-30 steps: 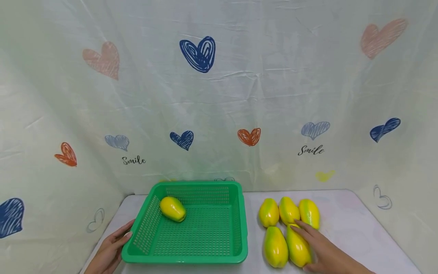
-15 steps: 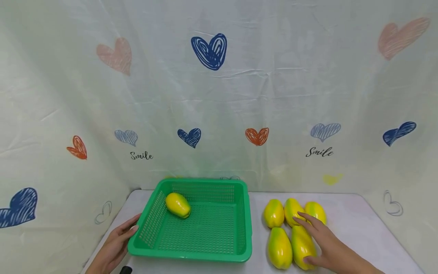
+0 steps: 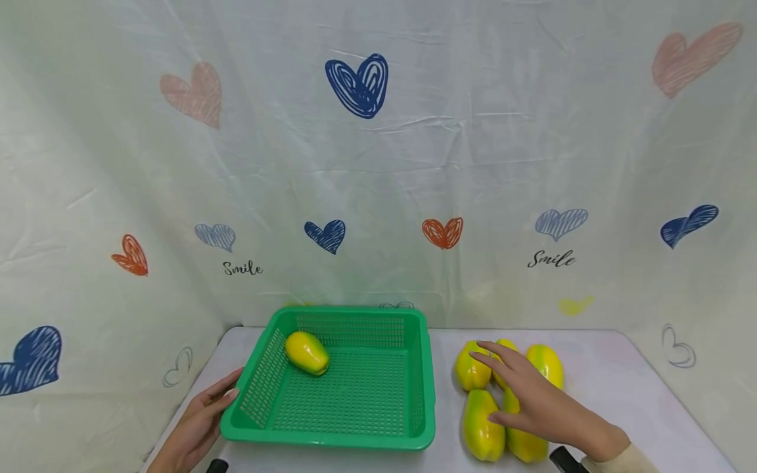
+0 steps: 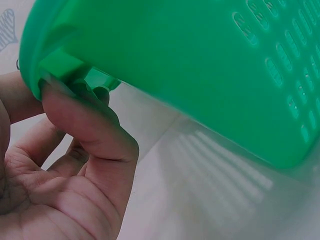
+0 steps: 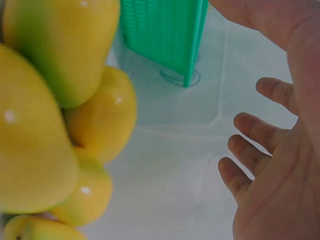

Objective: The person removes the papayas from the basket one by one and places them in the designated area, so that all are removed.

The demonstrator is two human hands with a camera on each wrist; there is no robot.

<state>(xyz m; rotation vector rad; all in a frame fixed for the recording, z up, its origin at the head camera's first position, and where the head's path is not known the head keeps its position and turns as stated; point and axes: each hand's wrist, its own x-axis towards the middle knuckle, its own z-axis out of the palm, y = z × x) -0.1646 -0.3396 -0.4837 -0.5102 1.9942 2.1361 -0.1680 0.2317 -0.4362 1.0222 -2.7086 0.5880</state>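
My left hand [image 3: 195,424] grips the left rim of a green plastic basket [image 3: 331,443], its fingers curled at the rim [image 4: 31,55] in the left wrist view. One yellow-green papaya [image 3: 307,353] lies inside, towards the basket's back left. Right of the basket, several more papayas sit in two rows. Over them my right hand [image 3: 535,401] reaches with fingers spread, overlapping the back middle papaya [image 3: 506,343] and part of the front right papaya [image 3: 528,448]. In the right wrist view the palm [image 5: 280,195] is bare and apart from the fruit.
The front left papaya [image 3: 481,430], back left papaya [image 3: 468,371] and back right papaya [image 3: 547,363] stand close together on the white-covered table [image 3: 615,387]. A curtain [image 3: 378,171] printed with hearts hangs behind and along the sides.
My right hand has come up off the front right papaya and moved left over the group. The left hand stays at the basket rim. The head view has shifted slightly.
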